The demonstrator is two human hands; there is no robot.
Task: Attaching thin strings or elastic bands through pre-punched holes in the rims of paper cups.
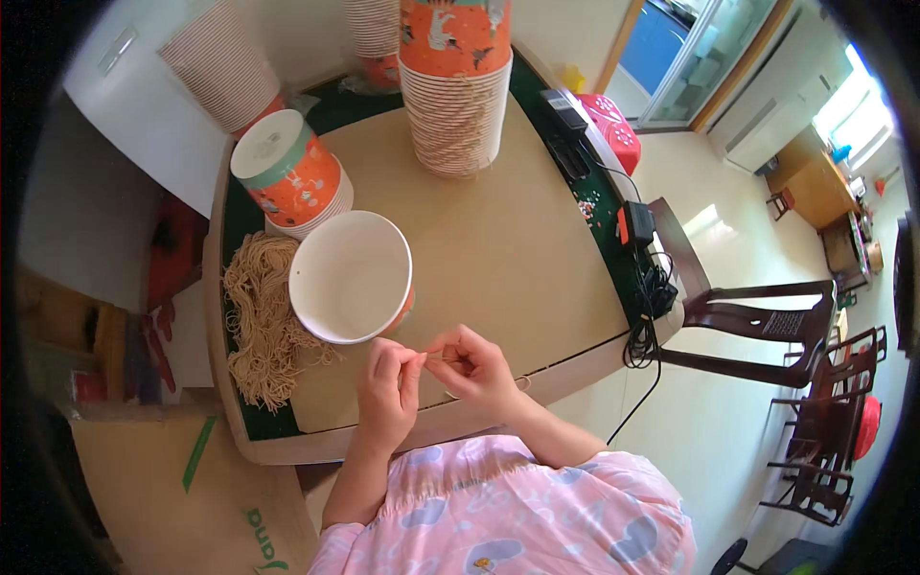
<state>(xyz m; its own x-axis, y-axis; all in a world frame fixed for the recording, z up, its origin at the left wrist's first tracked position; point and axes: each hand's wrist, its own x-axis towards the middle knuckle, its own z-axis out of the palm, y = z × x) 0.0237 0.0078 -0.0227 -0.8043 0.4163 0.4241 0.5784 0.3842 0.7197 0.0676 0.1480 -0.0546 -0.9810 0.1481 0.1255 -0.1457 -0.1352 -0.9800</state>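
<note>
My left hand (388, 391) and my right hand (471, 366) meet at the table's near edge, fingertips pinched together almost touching. A thin tan cord (524, 382) shows beside and below my right hand, and it seems to run up into both pinches; its ends are hidden by the fingers. Just beyond my left hand stands a white paper bucket (351, 276), mouth up, with an orange printed outside. A heap of loose tan cords (261, 321) lies to the left of this bucket.
Behind the bucket is an upturned orange bucket stack (302, 187). A tall bucket stack (455, 105) stands at the table's far side, with another stack (218, 62) at far left. Black adapters and cables (640, 230) line the right edge. A dark wooden chair (767, 321) stands right.
</note>
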